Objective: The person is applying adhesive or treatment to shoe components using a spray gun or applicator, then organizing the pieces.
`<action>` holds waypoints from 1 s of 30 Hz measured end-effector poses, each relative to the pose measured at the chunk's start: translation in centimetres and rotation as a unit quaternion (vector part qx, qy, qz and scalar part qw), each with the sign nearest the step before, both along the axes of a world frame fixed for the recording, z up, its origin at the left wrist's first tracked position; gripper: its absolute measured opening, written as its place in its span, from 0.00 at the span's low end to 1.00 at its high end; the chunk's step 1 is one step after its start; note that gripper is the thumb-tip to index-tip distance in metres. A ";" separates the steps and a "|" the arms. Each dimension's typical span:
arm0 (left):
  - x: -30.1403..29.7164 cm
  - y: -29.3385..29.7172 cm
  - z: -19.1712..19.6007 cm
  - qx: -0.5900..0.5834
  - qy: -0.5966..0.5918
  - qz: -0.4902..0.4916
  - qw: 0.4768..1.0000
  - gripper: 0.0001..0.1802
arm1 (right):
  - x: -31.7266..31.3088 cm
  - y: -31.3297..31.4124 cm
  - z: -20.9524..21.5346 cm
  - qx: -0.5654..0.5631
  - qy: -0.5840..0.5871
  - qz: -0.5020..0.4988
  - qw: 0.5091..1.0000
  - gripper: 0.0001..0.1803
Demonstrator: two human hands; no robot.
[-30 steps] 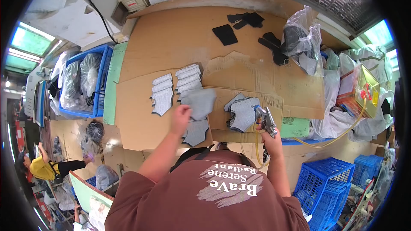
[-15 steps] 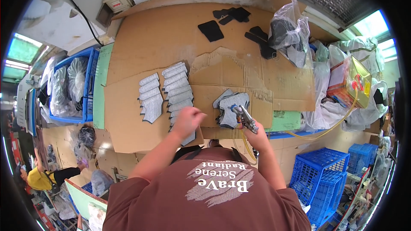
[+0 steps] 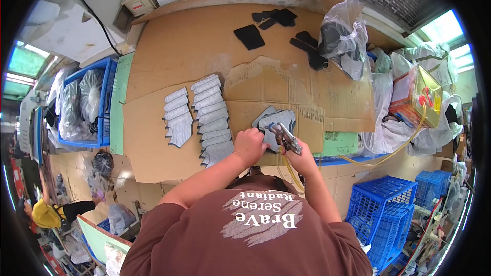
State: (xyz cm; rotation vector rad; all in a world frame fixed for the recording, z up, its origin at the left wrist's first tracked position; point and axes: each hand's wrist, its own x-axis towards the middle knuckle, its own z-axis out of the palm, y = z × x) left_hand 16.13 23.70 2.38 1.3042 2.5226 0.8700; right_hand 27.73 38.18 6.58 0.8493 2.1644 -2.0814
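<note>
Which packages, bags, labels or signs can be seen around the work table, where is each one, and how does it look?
Clear plastic bag: far right of the cardboard table top, crumpled, holds dark pieces.
Tin can: right of the table, boxy, yellow and red.
Grey wall box: beyond the table's far left corner, small label with red.
Blue crate: left of the table, clear bags inside.

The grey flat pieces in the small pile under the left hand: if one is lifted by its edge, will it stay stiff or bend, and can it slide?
The grey pieces look thin and flat, so one would probably droop a little and feel light. They overlap loosely in the pile, so the left hand pressing there may shift them across the smooth cardboard sheet. Being flat, they should not roll or tip.
</note>
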 end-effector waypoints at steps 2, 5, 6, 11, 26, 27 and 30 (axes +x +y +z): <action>0.0 0.0 0.1 -0.003 0.008 -0.003 1.000 0.13 | 0.1 0.1 0.1 -0.011 -0.008 -0.014 1.000 0.12; 0.1 0.0 0.5 -0.006 0.021 -0.008 1.000 0.12 | 0.4 0.5 0.2 -0.016 -0.007 -0.041 0.999 0.12; 0.1 0.0 0.6 -0.008 0.025 -0.010 1.000 0.12 | 0.5 0.6 0.2 -0.010 0.003 -0.052 0.999 0.12; 0.1 0.0 0.3 0.003 0.007 0.001 1.000 0.12 | 1.1 1.7 0.8 0.005 -0.005 -0.080 0.997 0.12; -6.1 -15.6 -2.1 0.148 -0.356 0.354 0.852 0.09 | 2.1 1.9 1.5 -0.001 -0.030 -0.060 0.998 0.11; -6.5 -18.3 -3.4 0.176 -0.368 0.394 0.824 0.10 | 1.9 2.1 1.7 -0.010 -0.053 -0.046 0.997 0.12; -7.6 -23.2 -4.6 0.119 -0.355 0.444 0.814 0.10 | 1.8 2.0 1.0 0.006 -0.024 -0.027 0.999 0.12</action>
